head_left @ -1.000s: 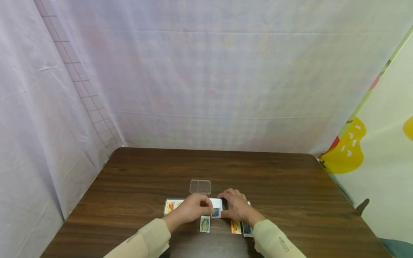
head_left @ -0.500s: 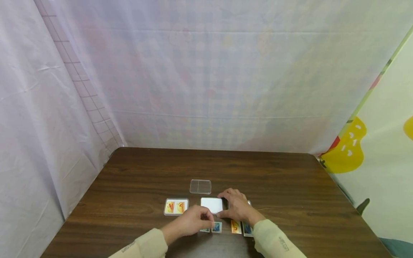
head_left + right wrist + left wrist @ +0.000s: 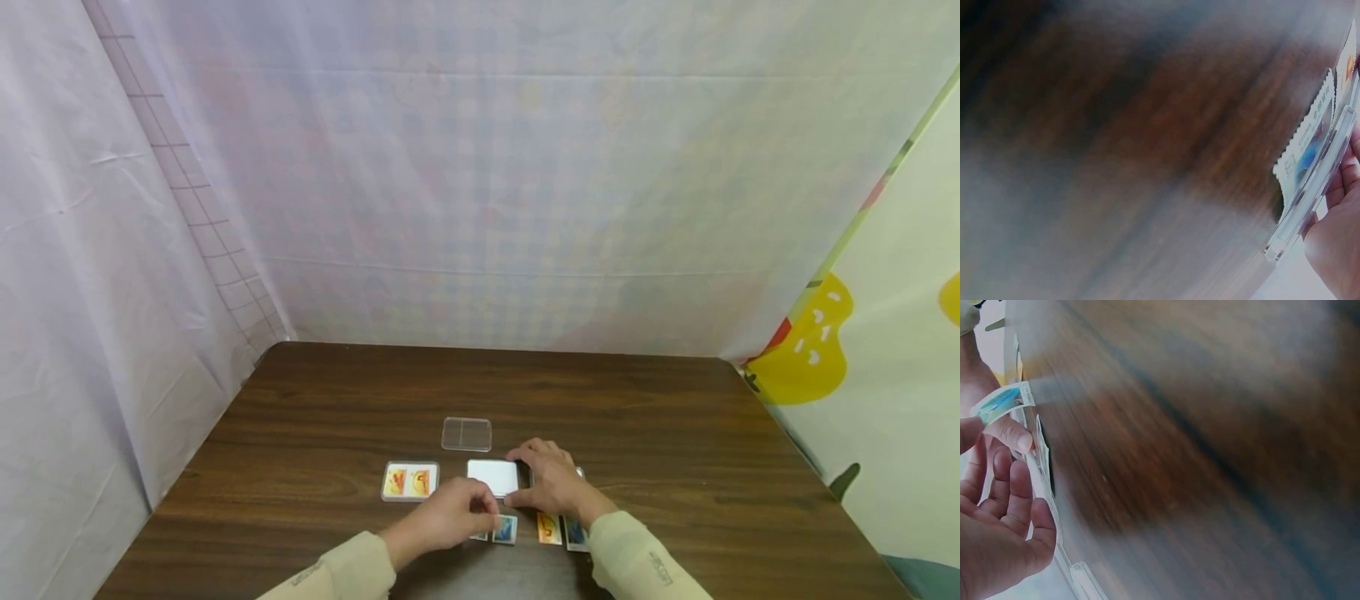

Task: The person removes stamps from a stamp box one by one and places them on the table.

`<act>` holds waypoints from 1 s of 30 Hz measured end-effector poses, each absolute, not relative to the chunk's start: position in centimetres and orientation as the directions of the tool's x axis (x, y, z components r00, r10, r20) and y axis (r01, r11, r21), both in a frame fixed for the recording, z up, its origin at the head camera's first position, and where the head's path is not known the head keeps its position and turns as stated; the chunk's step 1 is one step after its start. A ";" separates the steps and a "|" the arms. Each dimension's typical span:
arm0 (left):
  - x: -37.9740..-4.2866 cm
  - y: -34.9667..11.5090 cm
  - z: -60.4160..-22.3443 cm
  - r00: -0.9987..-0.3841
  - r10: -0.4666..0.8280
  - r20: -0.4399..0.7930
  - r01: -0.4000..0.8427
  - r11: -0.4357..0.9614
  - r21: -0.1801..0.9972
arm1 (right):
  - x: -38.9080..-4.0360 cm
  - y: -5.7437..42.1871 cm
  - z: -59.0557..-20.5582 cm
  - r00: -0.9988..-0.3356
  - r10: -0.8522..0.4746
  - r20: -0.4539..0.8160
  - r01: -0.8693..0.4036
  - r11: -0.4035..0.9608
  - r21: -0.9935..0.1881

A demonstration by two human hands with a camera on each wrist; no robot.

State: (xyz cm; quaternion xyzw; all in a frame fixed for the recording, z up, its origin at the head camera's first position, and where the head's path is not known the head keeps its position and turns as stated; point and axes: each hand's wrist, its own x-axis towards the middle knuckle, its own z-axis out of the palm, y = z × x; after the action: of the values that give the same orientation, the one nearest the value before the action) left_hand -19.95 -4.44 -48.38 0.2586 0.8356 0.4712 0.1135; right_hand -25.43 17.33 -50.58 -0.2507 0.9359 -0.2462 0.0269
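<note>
My left hand (image 3: 450,512) pinches a blue-pictured stamp (image 3: 506,530) between thumb and finger, near the front of the white-backed clear case (image 3: 491,477). In the left wrist view this stamp (image 3: 1007,405) is raised and slightly bent, with the other fingers loosely curled below it. Another stamp (image 3: 480,536) lies mostly hidden beneath the left hand. My right hand (image 3: 551,481) holds the right end of the white-backed case, thumb at its near corner and forefinger at its far corner. Its palm covers most of a further clear case (image 3: 580,472).
A clear lid (image 3: 467,434) lies behind the white-backed case. To the left sits a case with two orange stamps (image 3: 409,482). An orange stamp (image 3: 549,527) and a dark blue one (image 3: 576,535) lie by the right wrist. The brown table (image 3: 337,400) ends at hanging cloths.
My left hand has drawn the blue stamp from the front edge of the white-backed case toward me, and now covers most of the green stamp. The right hand has hardly moved.
</note>
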 end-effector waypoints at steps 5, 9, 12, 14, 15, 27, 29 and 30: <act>-20.5 -4.3 -48.6 -0.849 0.522 0.089 0.373 0.470 0.799 | -25.5 17.3 -50.6 -0.878 -0.474 0.065 -0.446 0.761 -0.471; -20.8 -4.3 -48.5 -0.851 0.515 0.101 0.394 0.499 0.772 | -25.5 17.3 -50.8 -0.879 -0.472 0.067 -0.446 0.764 -0.466; -20.8 -4.3 -48.4 -0.851 0.514 0.104 0.406 0.521 0.751 | -25.6 17.3 -50.9 -0.878 -0.473 0.075 -0.451 0.763 -0.463; -20.8 -4.3 -48.3 -0.850 0.515 0.112 0.422 0.538 0.730 | -25.6 17.3 -50.9 -0.877 -0.475 0.079 -0.454 0.761 -0.463; -20.8 -4.3 -48.3 -0.848 0.516 0.118 0.432 0.546 0.718 | -25.6 17.3 -50.9 -0.876 -0.475 0.081 -0.455 0.761 -0.463; -21.4 -4.2 -48.7 -0.836 0.521 0.171 0.500 0.598 0.626 | -25.7 17.3 -50.9 -0.876 -0.477 0.078 -0.455 0.759 -0.466; -21.5 -4.3 -48.7 -0.837 0.520 0.170 0.500 0.602 0.623 | -25.7 17.3 -51.0 -0.877 -0.475 0.075 -0.452 0.760 -0.467; -21.5 -4.3 -48.7 -0.838 0.519 0.168 0.499 0.603 0.623 | -25.7 17.4 -51.0 -0.878 -0.474 0.074 -0.450 0.762 -0.466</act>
State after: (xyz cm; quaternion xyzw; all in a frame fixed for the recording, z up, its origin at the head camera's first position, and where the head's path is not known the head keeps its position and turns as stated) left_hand -21.47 -4.28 -48.66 0.2842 0.8952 0.3430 0.0150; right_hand -25.67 17.35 -50.97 -0.2462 0.9382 -0.2421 0.0243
